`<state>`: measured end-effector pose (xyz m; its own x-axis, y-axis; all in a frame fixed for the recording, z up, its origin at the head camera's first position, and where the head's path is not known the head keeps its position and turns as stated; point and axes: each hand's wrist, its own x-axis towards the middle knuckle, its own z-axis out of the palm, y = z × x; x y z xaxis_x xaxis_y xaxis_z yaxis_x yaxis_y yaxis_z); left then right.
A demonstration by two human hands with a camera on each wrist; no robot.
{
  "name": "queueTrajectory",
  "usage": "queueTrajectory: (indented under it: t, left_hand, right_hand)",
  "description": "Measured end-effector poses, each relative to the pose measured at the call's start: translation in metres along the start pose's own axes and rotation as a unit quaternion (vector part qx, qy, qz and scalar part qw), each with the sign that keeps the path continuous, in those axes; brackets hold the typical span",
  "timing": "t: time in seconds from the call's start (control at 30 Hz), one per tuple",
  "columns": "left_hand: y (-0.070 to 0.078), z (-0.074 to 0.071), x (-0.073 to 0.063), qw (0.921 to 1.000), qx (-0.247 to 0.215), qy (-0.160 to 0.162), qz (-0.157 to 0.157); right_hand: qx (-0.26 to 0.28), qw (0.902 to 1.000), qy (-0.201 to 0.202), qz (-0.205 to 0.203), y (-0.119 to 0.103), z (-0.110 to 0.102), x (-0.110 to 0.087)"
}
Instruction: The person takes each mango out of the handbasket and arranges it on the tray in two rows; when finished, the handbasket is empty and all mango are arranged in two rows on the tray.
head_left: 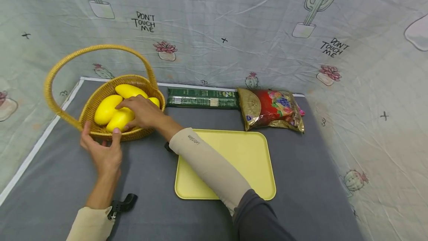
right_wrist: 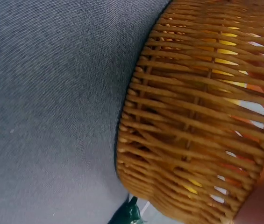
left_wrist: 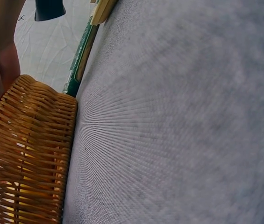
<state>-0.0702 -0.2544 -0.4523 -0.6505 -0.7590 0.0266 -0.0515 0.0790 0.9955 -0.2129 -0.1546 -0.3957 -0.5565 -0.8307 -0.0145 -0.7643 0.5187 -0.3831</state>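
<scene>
Several yellow mangoes (head_left: 107,110) lie in a woven wicker basket (head_left: 87,112) with a tall arched handle, on the left of the table. My right hand (head_left: 143,112) reaches into it from the right, thumb and fingers curled about the front mango (head_left: 119,120). Part of another mango behind is hidden by that hand. At the basket's front left rim is my left hand (head_left: 103,153), fingers spread, with thumb and forefinger tips right at the rim. The left wrist view shows the wicker side (left_wrist: 31,149) close by this hand; mango yellow shows through the weave in both wrist views.
A yellow tray (head_left: 239,159) lies right of the basket, under my right forearm. Behind it are a long green packet (head_left: 202,98) and a gold and red bag (head_left: 271,109) with fruit printed on it. A patterned cloth (head_left: 214,21) hangs behind the grey table.
</scene>
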Motion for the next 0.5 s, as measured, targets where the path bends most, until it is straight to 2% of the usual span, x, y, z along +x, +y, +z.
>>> queueTrajectory:
  t: [0.27, 0.5]
  left_hand:
    - [-0.0018, -0.0013, 0.0005, 0.9999, -0.002, 0.008, 0.011]
    - [-0.0025, -0.0008, 0.0017, 0.9999, 0.007, 0.008, 0.005]
  right_hand:
    - [-0.009, 0.9996, -0.020, 0.020, -0.0055, 0.0025, 0.0072]
    - [-0.027, 0.9990, -0.008, 0.034, -0.0075, 0.0041, 0.0084]
